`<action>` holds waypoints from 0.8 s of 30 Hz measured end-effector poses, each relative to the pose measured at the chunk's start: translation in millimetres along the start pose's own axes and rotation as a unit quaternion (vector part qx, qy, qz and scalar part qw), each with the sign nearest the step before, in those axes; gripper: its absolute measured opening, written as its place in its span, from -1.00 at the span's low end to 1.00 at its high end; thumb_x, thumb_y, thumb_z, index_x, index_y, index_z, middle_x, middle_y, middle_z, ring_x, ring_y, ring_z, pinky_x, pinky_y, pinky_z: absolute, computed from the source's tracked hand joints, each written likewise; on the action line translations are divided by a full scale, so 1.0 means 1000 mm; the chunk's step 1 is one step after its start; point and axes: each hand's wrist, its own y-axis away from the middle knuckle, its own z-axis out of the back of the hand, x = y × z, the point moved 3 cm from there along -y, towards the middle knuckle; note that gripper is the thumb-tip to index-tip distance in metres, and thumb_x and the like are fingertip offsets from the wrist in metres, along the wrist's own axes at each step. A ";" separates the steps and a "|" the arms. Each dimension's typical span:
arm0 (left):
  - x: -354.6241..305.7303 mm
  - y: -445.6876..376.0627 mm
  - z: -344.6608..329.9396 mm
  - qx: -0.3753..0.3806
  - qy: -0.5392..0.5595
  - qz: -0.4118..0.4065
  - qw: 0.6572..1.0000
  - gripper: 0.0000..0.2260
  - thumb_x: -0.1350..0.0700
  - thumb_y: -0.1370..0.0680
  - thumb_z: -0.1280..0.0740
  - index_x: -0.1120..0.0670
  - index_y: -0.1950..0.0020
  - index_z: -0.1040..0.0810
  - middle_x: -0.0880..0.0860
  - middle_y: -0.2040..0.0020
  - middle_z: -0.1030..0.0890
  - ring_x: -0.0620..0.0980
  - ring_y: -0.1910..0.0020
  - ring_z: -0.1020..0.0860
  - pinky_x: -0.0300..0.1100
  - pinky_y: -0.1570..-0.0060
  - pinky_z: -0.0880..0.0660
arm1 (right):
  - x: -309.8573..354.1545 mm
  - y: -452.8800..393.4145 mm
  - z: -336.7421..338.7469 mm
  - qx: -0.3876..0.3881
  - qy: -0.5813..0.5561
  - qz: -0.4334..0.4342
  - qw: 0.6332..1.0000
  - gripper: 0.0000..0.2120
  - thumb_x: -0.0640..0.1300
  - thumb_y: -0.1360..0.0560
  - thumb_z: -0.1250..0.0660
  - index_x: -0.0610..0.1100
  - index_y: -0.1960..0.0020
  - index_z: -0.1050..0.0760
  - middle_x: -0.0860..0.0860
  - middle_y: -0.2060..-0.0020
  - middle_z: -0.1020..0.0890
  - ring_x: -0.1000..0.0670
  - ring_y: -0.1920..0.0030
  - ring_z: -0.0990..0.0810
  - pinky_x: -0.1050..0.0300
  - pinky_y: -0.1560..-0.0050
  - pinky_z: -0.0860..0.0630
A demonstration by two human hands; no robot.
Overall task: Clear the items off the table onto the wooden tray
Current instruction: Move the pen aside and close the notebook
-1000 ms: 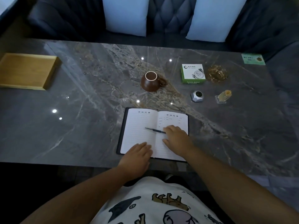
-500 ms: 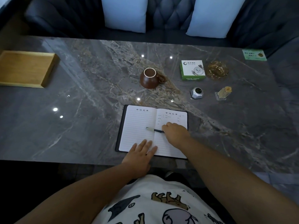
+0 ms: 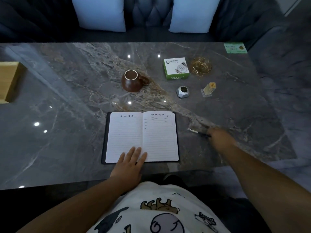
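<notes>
An open lined notebook (image 3: 143, 132) lies near the table's front edge. My left hand (image 3: 130, 163) rests flat on its lower pages, fingers spread. My right hand (image 3: 220, 138), blurred, is to the right of the notebook and grips a dark pen (image 3: 195, 131) that sticks out leftward just above the table. A brown mug (image 3: 131, 81), a green-and-white box (image 3: 175, 68), an amber glass ashtray (image 3: 201, 65), a small silver gadget (image 3: 182, 91) and a toothpick holder (image 3: 208, 89) stand further back. Only a corner of the wooden tray (image 3: 9, 81) shows at the left edge.
The grey marble table (image 3: 67, 115) has a green card (image 3: 235, 47) at its far right corner. A dark sofa with two pale cushions (image 3: 99, 12) runs behind the table. Bare marble lies between the notebook and the tray.
My right hand has lifted the pen off the notebook and carried it right, past the page edge. My left hand has slid up onto the pages. The view has shifted right.
</notes>
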 end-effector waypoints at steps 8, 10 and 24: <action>0.001 0.002 0.010 -0.032 0.033 0.012 0.999 -0.42 -0.08 -0.58 -0.07 -0.07 -0.54 0.11 0.07 -0.57 0.09 0.08 -0.52 0.17 0.08 -0.47 0.09 | 0.002 0.001 -0.005 0.005 -0.009 -0.052 0.999 -0.75 -0.18 -0.52 -0.21 -0.16 -0.19 -0.45 -0.24 -0.16 -0.52 -0.27 -0.12 -0.53 -0.11 -0.12 -0.52; 0.001 0.002 0.011 -0.034 0.036 0.016 0.999 -0.42 -0.07 -0.57 -0.08 -0.07 -0.54 0.09 0.07 -0.57 0.06 0.07 -0.52 0.15 0.08 -0.47 0.07 | 0.007 0.005 -0.002 -0.001 -0.006 -0.058 0.998 -0.67 -0.12 -0.52 -0.24 -0.19 -0.26 -0.41 -0.23 -0.25 -0.43 -0.27 -0.24 -0.42 -0.14 -0.20 -0.46; 0.031 0.015 0.027 -0.203 0.245 0.069 0.946 -0.71 0.08 -0.56 -0.26 0.12 -0.26 -0.54 0.11 -0.32 -0.50 0.08 -0.32 -0.41 -0.09 -0.32 -0.26 | 0.135 0.041 -0.043 0.021 -0.067 0.103 0.992 -0.38 0.14 -0.55 -0.17 -0.01 -0.53 -0.09 -0.13 -0.55 0.02 -0.16 -0.51 0.00 -0.08 -0.48 -0.11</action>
